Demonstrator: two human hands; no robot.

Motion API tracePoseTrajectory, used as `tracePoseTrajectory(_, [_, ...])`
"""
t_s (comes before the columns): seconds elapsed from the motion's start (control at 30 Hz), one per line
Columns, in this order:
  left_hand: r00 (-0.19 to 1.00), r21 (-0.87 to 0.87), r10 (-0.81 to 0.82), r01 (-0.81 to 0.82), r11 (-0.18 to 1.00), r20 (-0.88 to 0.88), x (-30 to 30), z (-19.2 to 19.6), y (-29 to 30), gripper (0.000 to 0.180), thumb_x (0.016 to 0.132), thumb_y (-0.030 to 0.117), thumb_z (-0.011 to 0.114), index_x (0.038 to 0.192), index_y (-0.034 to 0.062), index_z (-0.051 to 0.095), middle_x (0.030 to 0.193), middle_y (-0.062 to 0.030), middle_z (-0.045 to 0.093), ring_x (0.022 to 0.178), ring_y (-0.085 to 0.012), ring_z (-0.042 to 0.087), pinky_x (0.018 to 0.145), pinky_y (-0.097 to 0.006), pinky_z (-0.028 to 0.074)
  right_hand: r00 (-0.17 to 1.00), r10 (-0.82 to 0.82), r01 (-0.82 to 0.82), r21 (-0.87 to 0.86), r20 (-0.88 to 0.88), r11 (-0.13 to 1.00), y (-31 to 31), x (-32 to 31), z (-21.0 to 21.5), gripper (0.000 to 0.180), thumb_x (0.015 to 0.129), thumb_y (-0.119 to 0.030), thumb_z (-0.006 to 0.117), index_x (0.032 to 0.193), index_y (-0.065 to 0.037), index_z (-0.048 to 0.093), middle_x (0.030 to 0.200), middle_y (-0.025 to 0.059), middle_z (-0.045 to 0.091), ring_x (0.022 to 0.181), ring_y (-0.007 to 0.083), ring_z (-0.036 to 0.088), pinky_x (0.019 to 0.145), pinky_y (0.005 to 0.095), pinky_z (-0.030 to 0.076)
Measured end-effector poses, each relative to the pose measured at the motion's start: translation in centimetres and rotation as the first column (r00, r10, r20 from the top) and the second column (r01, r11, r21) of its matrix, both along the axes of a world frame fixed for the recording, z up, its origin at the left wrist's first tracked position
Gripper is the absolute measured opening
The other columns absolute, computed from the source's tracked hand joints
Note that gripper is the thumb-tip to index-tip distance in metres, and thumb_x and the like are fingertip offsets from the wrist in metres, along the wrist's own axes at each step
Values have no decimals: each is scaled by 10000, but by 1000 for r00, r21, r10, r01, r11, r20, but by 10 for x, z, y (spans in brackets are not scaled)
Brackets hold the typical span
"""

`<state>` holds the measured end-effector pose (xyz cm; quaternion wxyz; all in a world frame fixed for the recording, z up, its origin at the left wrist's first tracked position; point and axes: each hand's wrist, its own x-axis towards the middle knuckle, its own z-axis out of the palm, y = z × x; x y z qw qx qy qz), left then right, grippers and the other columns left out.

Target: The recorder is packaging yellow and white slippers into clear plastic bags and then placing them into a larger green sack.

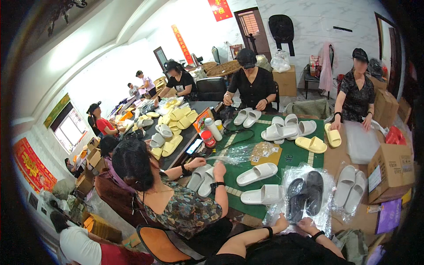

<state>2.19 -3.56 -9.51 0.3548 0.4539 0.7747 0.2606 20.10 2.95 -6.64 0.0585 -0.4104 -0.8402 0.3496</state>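
A pair of dark slippers (314, 193) lies directly in front of me with shiny clear plastic around it, toes away from me. At the near edge of this plastic bag (327, 212), my left hand (280, 223) is closed on the film beside the left slipper. My right hand (308, 225) pinches the same edge a little to the right. Fine finger detail is small here. Left of the bag lie two loose light grey slippers (264, 194), and to its right is a bagged grey pair (349, 190).
Grey slippers (282, 132) and yellow slippers (311, 144) lie on the green table mat (247, 152). A co-worker at my left handles a grey pair with clear film. Others sit across the table. Cardboard box (391, 172) and stacked clear bags (360, 141) stand right.
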Motion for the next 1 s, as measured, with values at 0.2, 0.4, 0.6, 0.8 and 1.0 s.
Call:
tracePoseTrajectory(0.2, [976,-131,-160,179,975,145,-4,12,7,382,651,76,583,997,-69,504,737,-209,589,696,-283,604,568,-385,465,997,37,-35,-44,60,998,2,13,-8,311,730,-371,587,795,-75,657,765,150,624,713,304,600,663,362,478])
tracePoseTrajectory(0.4, [837,-106,-338,418,902,430,-1,4,11,374,620,65,649,981,-1,575,639,-113,601,494,-178,526,430,-327,426,991,-117,119,31,-71,992,1,9,7,290,770,-352,547,881,-107,653,803,159,612,778,319,586,714,380,458])
tracePoseTrajectory(0.6, [798,-201,-217,386,900,562,-3,-9,10,277,673,57,573,946,13,565,613,-69,555,450,-143,483,382,-302,385,982,-128,121,-59,-137,991,7,12,-11,319,783,-350,541,888,-67,646,766,170,623,704,287,609,643,352,470])
tracePoseTrajectory(0.8, [798,-153,-215,357,921,563,-5,15,9,277,700,56,541,974,15,549,618,-60,545,446,-142,479,375,-304,382,996,-25,-47,-756,-83,653,-1,24,45,284,845,-267,530,905,-20,655,758,37,652,673,95,593,619,250,473])
tracePoseTrajectory(1.0, [750,-73,-260,379,922,609,3,23,6,372,741,61,540,1108,16,500,727,-53,567,569,-116,523,458,-294,432,955,-224,-138,-961,-193,241,-18,33,85,512,905,-362,396,1290,-29,341,1242,122,456,1085,194,494,946,298,380])
